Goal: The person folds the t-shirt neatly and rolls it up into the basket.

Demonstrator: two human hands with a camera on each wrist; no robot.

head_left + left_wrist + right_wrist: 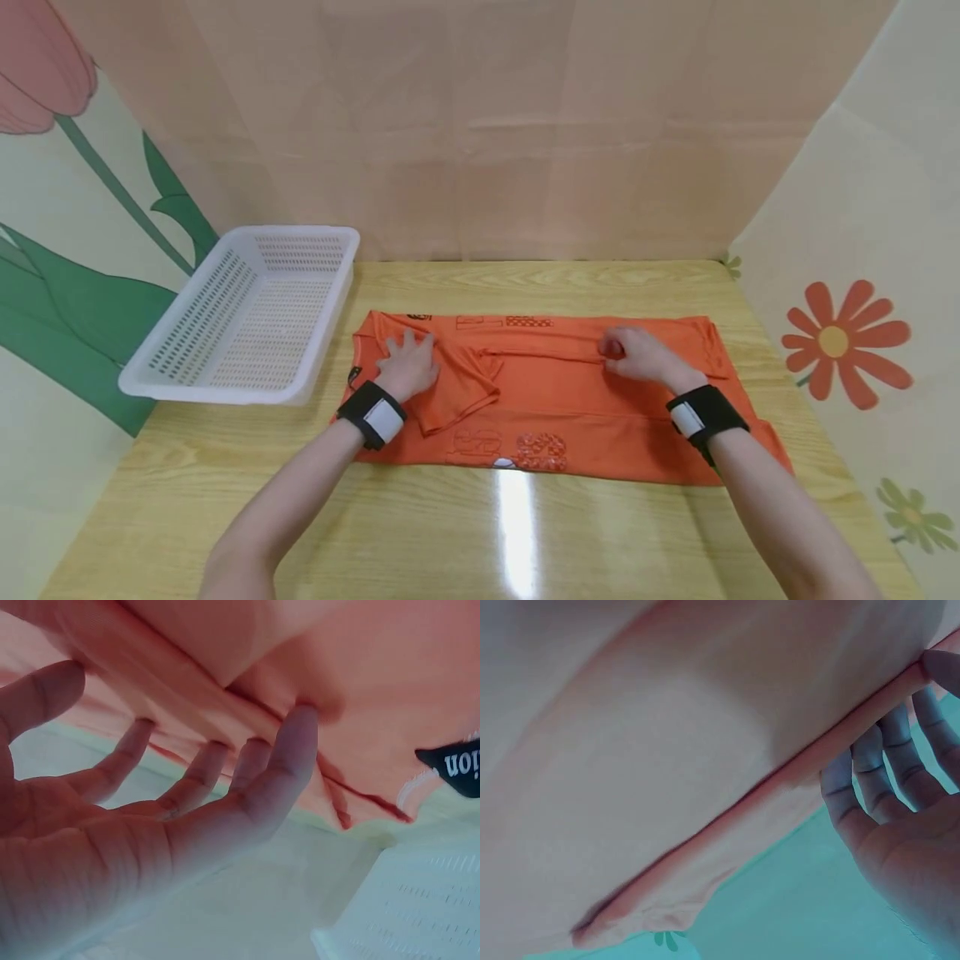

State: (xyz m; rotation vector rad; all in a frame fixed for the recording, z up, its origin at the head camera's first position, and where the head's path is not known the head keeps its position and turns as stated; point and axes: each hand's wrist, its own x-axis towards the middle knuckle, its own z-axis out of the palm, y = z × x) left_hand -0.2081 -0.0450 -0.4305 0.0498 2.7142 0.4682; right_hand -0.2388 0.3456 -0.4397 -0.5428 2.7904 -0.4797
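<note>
An orange T-shirt point(547, 387) lies folded lengthwise on the table, with a sleeve point(453, 396) laid over its left part. My left hand point(408, 367) rests on the left end near the collar, fingers spread and fingertips touching the cloth. The left wrist view shows a black label point(459, 766) with white letters by the neckline. Farther right, my right hand point(641, 354) pinches the folded edge along the shirt's upper part. In the right wrist view, the thumb and curled fingers meet at this fold point(780, 776).
A white perforated plastic basket point(330, 333) stands at the left of the wooden table point(420, 533). A plain backdrop point(525, 167) rises behind, and flower-printed panels point(847, 217) flank both sides. Dark straps point(708, 421) are on both wrists.
</note>
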